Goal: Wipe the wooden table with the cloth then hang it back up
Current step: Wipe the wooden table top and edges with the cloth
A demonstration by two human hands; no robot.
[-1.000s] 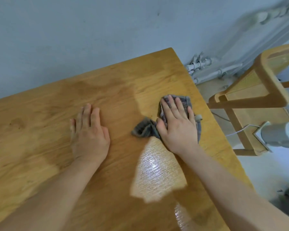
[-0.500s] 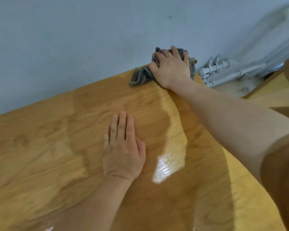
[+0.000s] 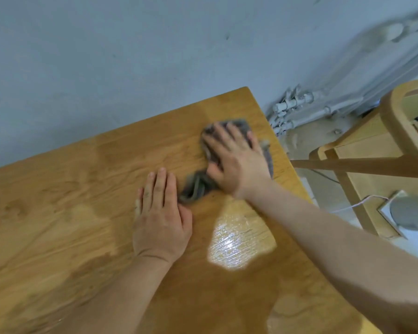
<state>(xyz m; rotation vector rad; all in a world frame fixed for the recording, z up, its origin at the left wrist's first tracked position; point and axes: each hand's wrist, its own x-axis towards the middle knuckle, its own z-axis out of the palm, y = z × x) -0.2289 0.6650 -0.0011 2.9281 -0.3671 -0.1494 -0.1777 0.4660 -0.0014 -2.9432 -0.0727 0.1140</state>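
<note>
Right hand [image 3: 237,160] lies flat, fingers spread, palm pressed down on the grey cloth [image 3: 239,126] near the far right corner of the wooden counter [image 3: 58,213] — not gripping it, just pinning it to the wood. Cloth is bunched; part shows past the fingertips and along the hand's right side, and a twisted tail sticks out toward the left hand [image 3: 161,215], ending just beside its index finger — can't tell if they touch. A small pale tag or loop of the cloth pokes out by the right pinky, close to the counter's right edge.

Left hand is open, flat on bare wood, fingers together, holding nothing. Hands sit near each other, w/ the right one farther from the person.

Wet sheen on the counter: a bright glare patch [image 3: 239,239] near the right forearm, darker damp areas around it.

Beyond the counter's right edge: a light wooden chair [image 3: 401,131], white pipes [image 3: 297,104] low on the grey wall [image 3: 130,56], and a thin white cable [image 3: 362,201] on the floor. Picture is slightly motion-blurred.
</note>
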